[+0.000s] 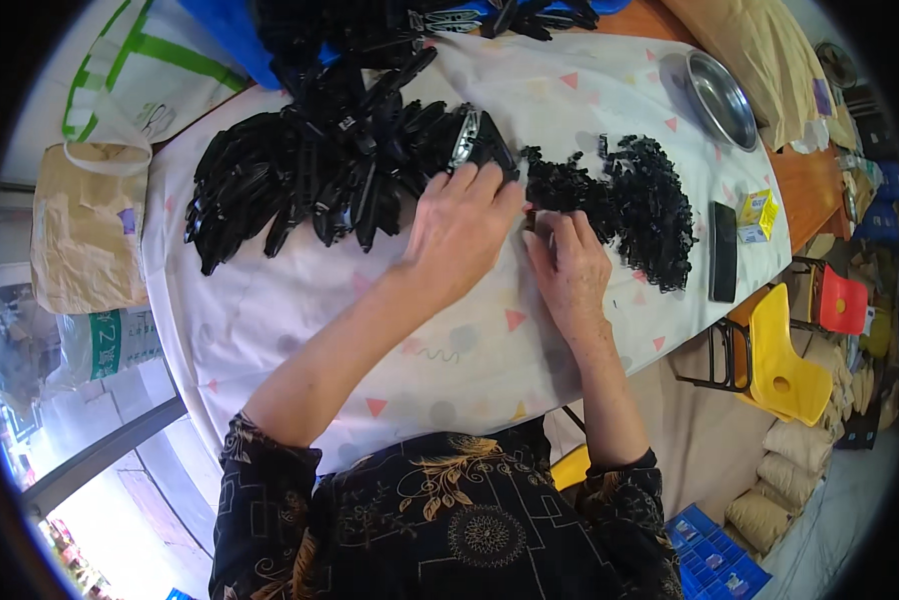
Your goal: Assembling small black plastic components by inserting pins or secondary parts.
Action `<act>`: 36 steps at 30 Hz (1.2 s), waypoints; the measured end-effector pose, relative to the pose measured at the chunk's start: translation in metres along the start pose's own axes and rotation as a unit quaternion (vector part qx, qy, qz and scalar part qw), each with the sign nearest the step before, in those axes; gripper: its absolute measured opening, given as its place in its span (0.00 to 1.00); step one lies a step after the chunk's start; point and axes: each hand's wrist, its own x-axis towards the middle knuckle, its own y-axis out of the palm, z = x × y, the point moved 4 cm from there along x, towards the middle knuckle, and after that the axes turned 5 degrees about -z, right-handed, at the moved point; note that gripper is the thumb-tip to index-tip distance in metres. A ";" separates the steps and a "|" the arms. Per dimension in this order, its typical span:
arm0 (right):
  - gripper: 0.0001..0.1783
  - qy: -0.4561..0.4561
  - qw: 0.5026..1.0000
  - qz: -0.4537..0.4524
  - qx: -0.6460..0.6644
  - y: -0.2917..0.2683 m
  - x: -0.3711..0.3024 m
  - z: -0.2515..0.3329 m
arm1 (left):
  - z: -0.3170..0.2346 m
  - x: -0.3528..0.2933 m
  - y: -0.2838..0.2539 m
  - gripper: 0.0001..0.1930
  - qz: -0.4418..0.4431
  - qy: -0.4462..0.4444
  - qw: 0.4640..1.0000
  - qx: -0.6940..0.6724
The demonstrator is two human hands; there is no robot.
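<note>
My left hand [460, 225] is closed, its fingers curled round a long black plastic part [498, 148]; a shiny part [467, 137] shows just above the knuckles. Close beside it, my right hand [575, 265] has its fingers bent in a pinch towards the left fingertips; what lies in the pinch is too small to make out. A large heap of long, narrow black plastic parts [260, 180] is spread to the left of my hands. Beyond and right of my right hand lies a pile of small black plastic pieces [652, 210].
A patterned white cloth [420, 370] covers the table. At its right are a round metal bowl [722, 100], a black phone-like slab [723, 252] and a small yellow box [759, 216]. More black parts lie on blue material [232, 35] at the back. A yellow chair [778, 360] stands right.
</note>
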 end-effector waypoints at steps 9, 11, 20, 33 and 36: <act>0.09 -0.028 0.998 -0.013 -0.051 0.012 0.006 -0.009 | -0.006 0.005 0.024 0.13 0.177 0.044 0.982 0.055; 0.08 -0.067 0.997 -0.005 -0.044 0.007 -0.001 -0.007 | -0.008 -0.004 0.019 0.13 0.180 0.049 0.981 0.052; 0.12 -0.113 0.992 -0.028 0.048 -0.016 -0.043 0.000 | -0.006 -0.055 -0.009 0.13 0.123 -0.075 0.988 -0.057; 0.12 -0.136 0.988 -0.017 0.066 -0.033 -0.091 0.016 | -0.023 -0.157 -0.040 0.15 0.043 -0.477 0.481 -0.735; 0.12 -0.120 0.988 -0.019 0.095 -0.032 -0.095 0.011 | -0.029 -0.163 -0.038 0.14 0.031 -0.503 0.465 -0.728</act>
